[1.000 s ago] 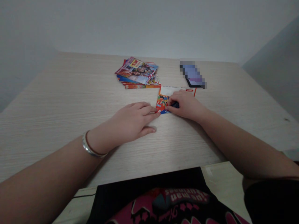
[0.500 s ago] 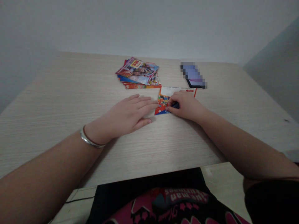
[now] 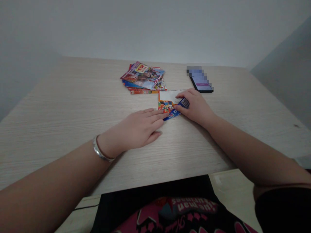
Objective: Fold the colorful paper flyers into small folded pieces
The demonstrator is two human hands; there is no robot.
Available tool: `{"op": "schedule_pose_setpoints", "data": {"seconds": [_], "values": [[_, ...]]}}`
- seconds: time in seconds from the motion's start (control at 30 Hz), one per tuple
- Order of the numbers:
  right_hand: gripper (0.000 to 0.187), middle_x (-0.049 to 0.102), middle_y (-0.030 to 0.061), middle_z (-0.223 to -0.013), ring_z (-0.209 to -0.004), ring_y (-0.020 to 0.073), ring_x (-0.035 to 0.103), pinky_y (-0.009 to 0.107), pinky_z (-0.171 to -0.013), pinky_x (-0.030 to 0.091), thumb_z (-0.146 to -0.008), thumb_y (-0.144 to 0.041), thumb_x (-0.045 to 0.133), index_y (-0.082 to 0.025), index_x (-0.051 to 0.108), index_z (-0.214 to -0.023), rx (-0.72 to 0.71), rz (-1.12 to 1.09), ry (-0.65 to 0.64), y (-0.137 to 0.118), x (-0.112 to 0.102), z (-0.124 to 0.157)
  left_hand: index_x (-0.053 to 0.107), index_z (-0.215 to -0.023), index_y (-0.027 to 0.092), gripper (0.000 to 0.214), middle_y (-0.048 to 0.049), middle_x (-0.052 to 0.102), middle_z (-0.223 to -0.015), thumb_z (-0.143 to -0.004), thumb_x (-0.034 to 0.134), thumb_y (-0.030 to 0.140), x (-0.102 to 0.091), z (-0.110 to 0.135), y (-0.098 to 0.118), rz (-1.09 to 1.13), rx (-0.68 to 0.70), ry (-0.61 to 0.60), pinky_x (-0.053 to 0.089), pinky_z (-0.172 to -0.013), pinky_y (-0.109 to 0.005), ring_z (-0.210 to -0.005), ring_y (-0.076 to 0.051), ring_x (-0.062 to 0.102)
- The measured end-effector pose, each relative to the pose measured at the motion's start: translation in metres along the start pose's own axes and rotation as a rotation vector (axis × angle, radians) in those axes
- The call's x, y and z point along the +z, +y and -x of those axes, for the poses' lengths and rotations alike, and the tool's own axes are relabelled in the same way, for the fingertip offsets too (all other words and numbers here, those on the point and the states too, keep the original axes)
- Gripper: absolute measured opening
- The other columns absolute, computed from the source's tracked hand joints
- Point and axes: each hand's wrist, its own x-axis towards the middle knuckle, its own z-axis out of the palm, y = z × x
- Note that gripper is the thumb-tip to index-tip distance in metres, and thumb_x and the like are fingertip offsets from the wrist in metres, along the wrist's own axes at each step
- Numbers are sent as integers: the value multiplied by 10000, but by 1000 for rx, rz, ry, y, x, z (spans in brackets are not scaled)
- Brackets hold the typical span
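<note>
On desk (image 3: 73,97) | orange leaflet (image 3: 166,105), blue QR flap (image 3: 183,104) | R hand (image 3: 195,108) pinches flap | L hand (image 3: 137,127) open, flat

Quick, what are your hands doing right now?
Left hand: open, lying flat, fingertips by the leaflet.
Right hand: closed, pinching the leaflet.
</note>
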Motion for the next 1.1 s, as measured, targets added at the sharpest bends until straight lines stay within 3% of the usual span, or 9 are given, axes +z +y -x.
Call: {"op": "schedule_pose_setpoints", "data": {"seconds": [0.13,0.2,0.37,0.57,0.97,1.1], "values": [[357,736,138,-1212,-1148,334,639,510,-1069,445,-885,-379,722,-199,696,-1193,53,-21,-18,0,2,-3,667,-1146,117,424,-202,690,-1327,-1080,409,447,-6,0,0,19,-60,-27,537,-1029,-437,-1206,-305,666],[386,737,132,-1203,-1100,319,649,478,-1008,477,-881,-344,718,-191,682,-1233,62,-46,-4,0,4,-7,665,-1208,125,480,-193,706,-1285,-1083,377,488,-8,0,0,3,-75,-37,543,-981,-444,-1143,-308,681],[400,746,101,-1074,-987,288,656,431,-912,494,-890,-319,687,-197,663,-1271,61,-74,5,3,6,-11,538,-1491,117,641,-202,618,-1469,-1082,343,570,-2,3,2,-39,-82,-35,487,-1070,-472,-1302,-342,601],[337,744,82,-893,-871,260,661,415,-858,497,-882,-209,607,-140,694,-1200,88,-115,10,5,6,-10,512,-1512,75,681,-197,547,-1561,-1085,336,574,8,7,0,-4,-72,-37,450,-1121,-496,-1373,-361,545],[326,753,60,-875,-806,238,664,406,-806,523,-849,-191,624,-178,712,-1162,136,-160,5,6,7,-12,479,-1559,120,653,-177,562,-1552,-1082,364,550,4,2,3,5,-107,-44,459,-1086,-513,-1350,-365,552],[315,752,64,-879,-794,228,669,399,-800,535,-838,-181,633,-166,714,-1143,127,-184,24,9,10,-12,490,-1544,100,653,-177,531,-1582,-1084,361,546,8,2,1,39,-96,-25,384,-1191,-534,-1457,-362,478]]}}
